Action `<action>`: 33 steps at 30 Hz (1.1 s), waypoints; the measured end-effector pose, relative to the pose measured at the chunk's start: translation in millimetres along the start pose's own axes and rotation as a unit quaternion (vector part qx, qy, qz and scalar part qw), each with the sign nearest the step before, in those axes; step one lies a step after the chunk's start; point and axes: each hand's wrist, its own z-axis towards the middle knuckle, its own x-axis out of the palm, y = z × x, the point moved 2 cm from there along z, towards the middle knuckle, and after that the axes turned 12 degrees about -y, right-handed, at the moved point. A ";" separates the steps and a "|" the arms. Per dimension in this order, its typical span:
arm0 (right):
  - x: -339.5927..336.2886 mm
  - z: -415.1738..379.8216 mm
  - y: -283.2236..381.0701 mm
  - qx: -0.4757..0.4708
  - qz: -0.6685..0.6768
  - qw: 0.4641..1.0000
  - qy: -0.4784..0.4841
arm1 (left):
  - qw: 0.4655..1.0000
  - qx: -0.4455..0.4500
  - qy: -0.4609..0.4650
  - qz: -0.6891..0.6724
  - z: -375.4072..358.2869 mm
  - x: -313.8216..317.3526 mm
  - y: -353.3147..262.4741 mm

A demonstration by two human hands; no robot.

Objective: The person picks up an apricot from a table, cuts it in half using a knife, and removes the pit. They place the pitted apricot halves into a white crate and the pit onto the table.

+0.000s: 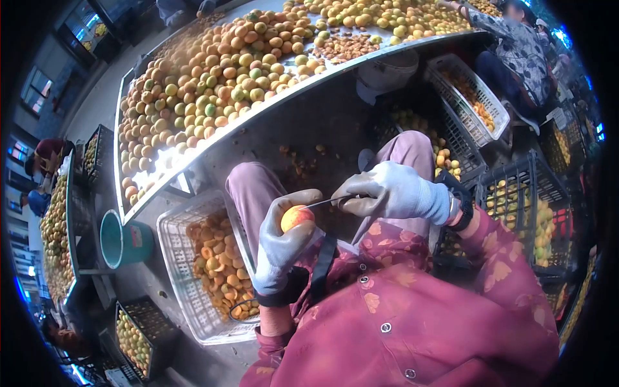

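Cupped between the thumb and fingers of the gloved left hand (278,248), a small round yellow-orange fruit with a red blush (297,219) sits above the person's lap, well apart from the table. The gloved right hand (396,191) pinches a thin dark metal tool (322,202) between thumb and fingers and points it across at the fruit; its tip reaches the upper side, though whether it has entered the skin is hard to tell from here. Both gloves are pale blue-grey knit with darker coated fingers.

The fruit looks light and fairly firm, its skin smooth enough to turn in a coated grip, while the flesh would likely bruise under a hard squeeze. The best hold is around its widest part, fingertips away from the tool.

Beside the left leg, a white plastic lattice basket (174,277) holds halved orange fruit, with a teal plastic bucket (138,248) just past its outer side, near the table's near left corner. Whole yellow, orange and greenish fruit crowd the long metal-edged table (325,75) from that corner along the near edge; farther right, a low heap of orange pieces lies close to the same edge. Beyond the right knee are black plastic crates (535,187) of fruit, and a person in a patterned top (512,45) sits past them.
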 end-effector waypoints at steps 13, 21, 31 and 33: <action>0.0 9.4 2.8 -0.031 0.043 0.995 0.084 | 0.992 0.043 0.035 0.117 -5.1 2.4 -8.7; -3.2 10.0 6.5 -0.007 0.017 0.992 0.125 | 0.984 0.050 0.051 0.165 -3.1 0.2 -6.1; -1.4 2.3 14.1 0.022 -0.015 0.990 0.139 | 0.966 0.119 0.061 0.220 -5.4 4.9 -3.3; -0.2 -0.4 11.9 0.036 -0.013 0.988 0.146 | 0.962 0.132 0.062 0.230 -7.1 7.5 -6.4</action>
